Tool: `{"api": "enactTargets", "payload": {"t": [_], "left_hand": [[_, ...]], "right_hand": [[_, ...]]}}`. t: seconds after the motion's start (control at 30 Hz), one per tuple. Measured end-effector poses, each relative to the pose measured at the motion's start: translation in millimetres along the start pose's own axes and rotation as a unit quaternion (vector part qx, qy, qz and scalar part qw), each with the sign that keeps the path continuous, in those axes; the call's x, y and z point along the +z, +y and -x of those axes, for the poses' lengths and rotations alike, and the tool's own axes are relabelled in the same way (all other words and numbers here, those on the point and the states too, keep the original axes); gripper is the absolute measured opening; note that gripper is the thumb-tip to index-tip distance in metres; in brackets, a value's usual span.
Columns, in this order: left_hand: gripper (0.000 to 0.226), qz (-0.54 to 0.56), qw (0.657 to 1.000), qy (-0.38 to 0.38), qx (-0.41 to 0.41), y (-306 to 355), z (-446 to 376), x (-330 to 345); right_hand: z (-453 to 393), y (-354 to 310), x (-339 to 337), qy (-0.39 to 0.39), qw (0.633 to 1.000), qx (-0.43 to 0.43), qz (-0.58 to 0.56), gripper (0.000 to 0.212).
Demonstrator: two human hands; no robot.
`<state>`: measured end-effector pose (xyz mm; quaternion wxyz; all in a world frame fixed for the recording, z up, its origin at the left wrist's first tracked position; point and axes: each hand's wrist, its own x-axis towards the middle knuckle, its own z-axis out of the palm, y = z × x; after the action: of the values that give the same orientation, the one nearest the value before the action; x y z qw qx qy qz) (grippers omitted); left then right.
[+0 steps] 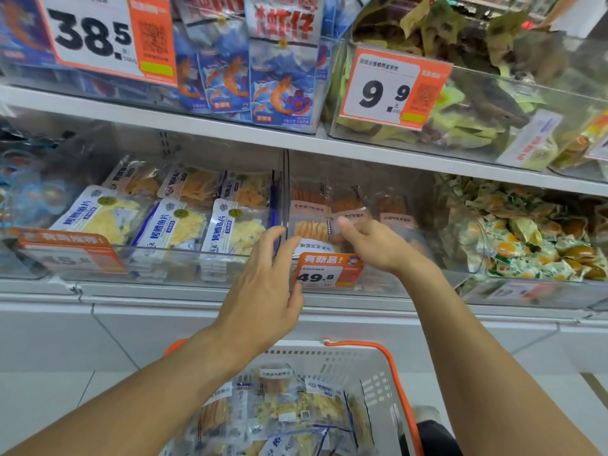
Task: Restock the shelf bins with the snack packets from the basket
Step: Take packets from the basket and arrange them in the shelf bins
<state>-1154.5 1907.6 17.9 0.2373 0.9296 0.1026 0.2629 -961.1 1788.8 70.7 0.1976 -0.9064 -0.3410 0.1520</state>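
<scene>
A clear shelf bin point(378, 284) on the lower shelf holds packets of orange strips point(311, 230) and carries a 49.8 price tag point(329, 270). My right hand point(371, 245) reaches over the bin's front edge, fingers curled down onto a front packet, thumb raised. My left hand point(263, 284) is beside it with straight fingers, the tips at the bin's front left corner. Below stands a white basket point(329, 353) with orange handles, holding several clear snack packets point(289, 409).
The bin to the left holds blue-and-white fish-slice packets point(171, 225). The bin to the right holds small green and yellow wrapped snacks point(526, 245). On the upper shelf are blue shrimp packets point(279, 80) and a bin of green packets point(477, 103).
</scene>
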Motion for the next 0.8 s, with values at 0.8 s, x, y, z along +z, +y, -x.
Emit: {"api": "enactTargets", "payload": {"t": [0.8], "left_hand": [[0.013, -0.014, 0.885, -0.333, -0.325, -72.6, 216.4, 129.1]], "right_hand": [[160.0, 113.9, 286.7, -0.176, 0.982, 0.041, 0.048, 0.028]]}}
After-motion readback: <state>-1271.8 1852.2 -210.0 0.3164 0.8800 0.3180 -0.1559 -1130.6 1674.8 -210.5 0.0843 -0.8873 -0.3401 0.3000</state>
